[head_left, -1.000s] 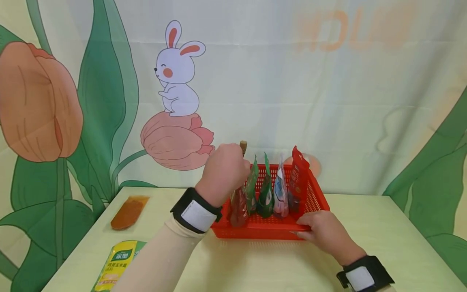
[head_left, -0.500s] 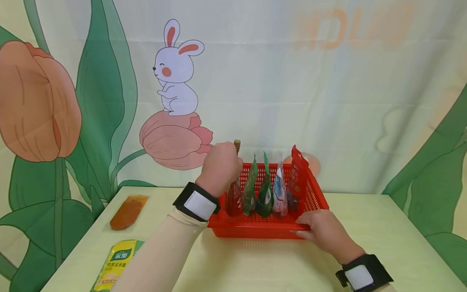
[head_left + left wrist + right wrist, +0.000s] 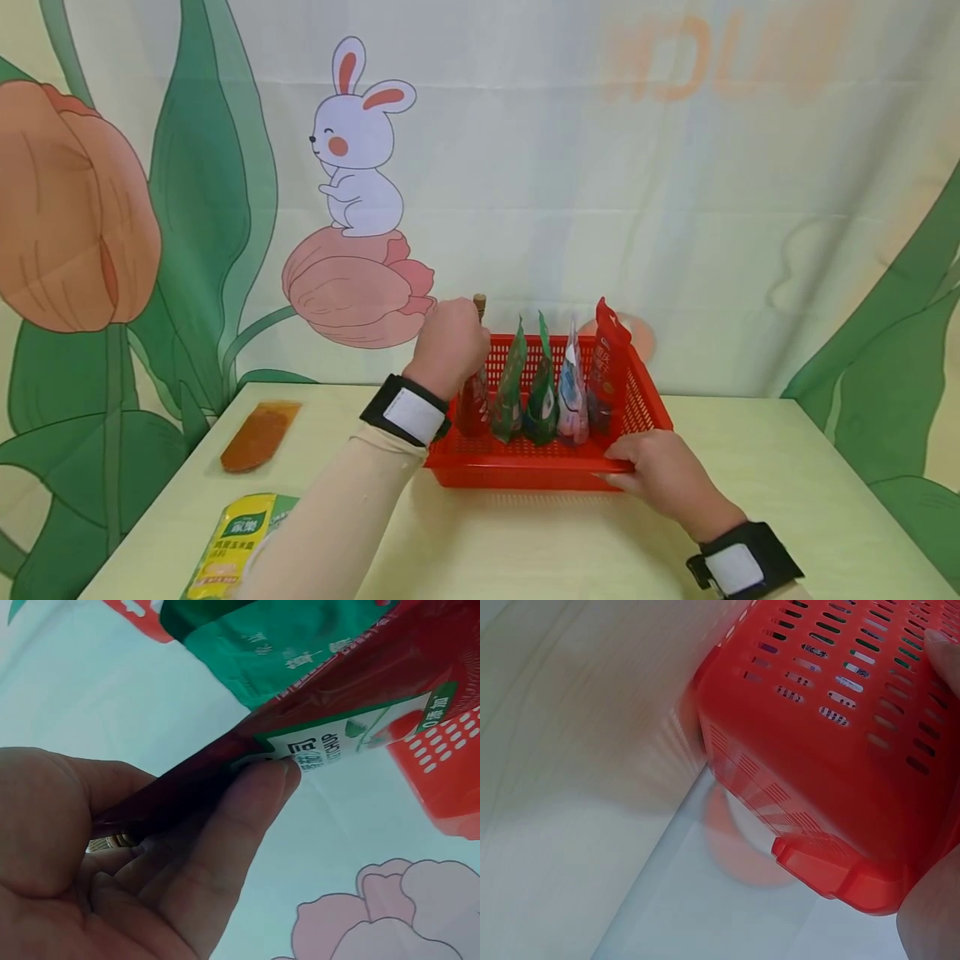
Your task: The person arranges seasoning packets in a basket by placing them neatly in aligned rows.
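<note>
In the head view, my left hand pinches the top of a red ketchup pouch at the left end of a red plastic basket. The left wrist view shows the thumb pressed flat along the ketchup pouch; a small brown-gold banded piece pokes out behind the fingers. My right hand grips the basket's front right corner, thumb on the rim. Beside the ketchup stand two green pouches, a pink-and-blue pouch and a red pouch. The right wrist view shows the basket's slotted underside, its near side raised off the table.
On the left of the pale table lie a clear packet of orange-brown sauce and a yellow-green pouch, partly behind the left sleeve. A printed curtain hangs along the table's back edge.
My left hand has shifted slightly left with the ketchup pouch, which now stands farther from the green pouches. The right hand keeps its grip on the basket corner.
</note>
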`<state>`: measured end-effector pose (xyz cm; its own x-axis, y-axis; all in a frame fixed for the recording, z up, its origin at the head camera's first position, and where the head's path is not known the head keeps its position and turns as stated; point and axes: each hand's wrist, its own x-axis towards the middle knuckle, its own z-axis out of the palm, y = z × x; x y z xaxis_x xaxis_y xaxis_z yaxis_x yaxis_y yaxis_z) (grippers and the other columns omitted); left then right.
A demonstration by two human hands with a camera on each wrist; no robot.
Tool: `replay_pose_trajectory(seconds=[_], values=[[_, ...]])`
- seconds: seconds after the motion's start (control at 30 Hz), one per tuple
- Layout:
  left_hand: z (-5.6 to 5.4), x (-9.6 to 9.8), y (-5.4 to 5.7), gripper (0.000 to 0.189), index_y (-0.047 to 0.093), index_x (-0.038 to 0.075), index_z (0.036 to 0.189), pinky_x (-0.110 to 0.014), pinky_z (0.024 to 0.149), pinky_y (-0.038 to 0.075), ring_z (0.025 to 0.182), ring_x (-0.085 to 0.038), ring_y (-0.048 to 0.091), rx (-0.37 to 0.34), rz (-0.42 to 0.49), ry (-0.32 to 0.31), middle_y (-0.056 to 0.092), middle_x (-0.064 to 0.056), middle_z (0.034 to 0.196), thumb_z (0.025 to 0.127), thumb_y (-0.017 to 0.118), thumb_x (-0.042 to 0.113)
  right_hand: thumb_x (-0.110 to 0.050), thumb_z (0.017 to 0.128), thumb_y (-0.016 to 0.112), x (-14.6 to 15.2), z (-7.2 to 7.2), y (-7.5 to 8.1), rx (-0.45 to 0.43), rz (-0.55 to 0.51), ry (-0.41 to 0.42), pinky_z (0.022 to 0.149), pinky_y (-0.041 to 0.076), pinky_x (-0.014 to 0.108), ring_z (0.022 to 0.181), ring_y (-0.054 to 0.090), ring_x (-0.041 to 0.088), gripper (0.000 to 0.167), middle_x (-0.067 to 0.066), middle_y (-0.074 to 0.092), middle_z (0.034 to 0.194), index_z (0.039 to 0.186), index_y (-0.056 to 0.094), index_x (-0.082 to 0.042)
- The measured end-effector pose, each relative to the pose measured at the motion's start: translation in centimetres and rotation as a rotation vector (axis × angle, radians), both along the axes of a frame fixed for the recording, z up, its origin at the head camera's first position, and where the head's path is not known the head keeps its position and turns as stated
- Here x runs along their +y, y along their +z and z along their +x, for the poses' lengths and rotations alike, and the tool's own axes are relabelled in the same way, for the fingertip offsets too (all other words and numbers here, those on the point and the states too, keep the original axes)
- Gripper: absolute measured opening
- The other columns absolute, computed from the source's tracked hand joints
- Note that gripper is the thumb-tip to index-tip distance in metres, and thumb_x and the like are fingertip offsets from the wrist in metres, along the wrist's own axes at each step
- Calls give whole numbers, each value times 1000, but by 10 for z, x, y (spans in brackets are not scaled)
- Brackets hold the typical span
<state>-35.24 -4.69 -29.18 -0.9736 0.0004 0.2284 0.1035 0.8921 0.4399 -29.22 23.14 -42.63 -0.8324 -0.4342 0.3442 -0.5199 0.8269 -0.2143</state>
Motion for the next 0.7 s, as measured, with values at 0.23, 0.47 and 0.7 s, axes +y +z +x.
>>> replay_pose_trajectory(seconds=[0.23,0.47,0.7], values=[[-8,1,-9,22,75,-3,108,-33,67,63,76,-24,72,-10,19,-5,77,-16,98,98,64,13,-22,73,93,0,0,0,6,0,-4,83,63,43,78,72,18,28,3,79,88,95,82,-8],[-16,3,-16,22,75,-3,109,-37,73,64,77,-24,73,-45,45,-16,77,-16,98,98,64,13,-23,74,92,1,0,-2,-8,-2,-10,84,63,43,79,72,20,29,3,79,90,97,82,-8],[-25,5,-22,24,74,-2,114,-35,73,64,79,-24,72,-80,81,10,76,-15,103,99,64,14,-23,74,93,1,-1,-2,-6,-2,-19,84,63,42,78,70,14,28,0,79,89,96,82,-11]])
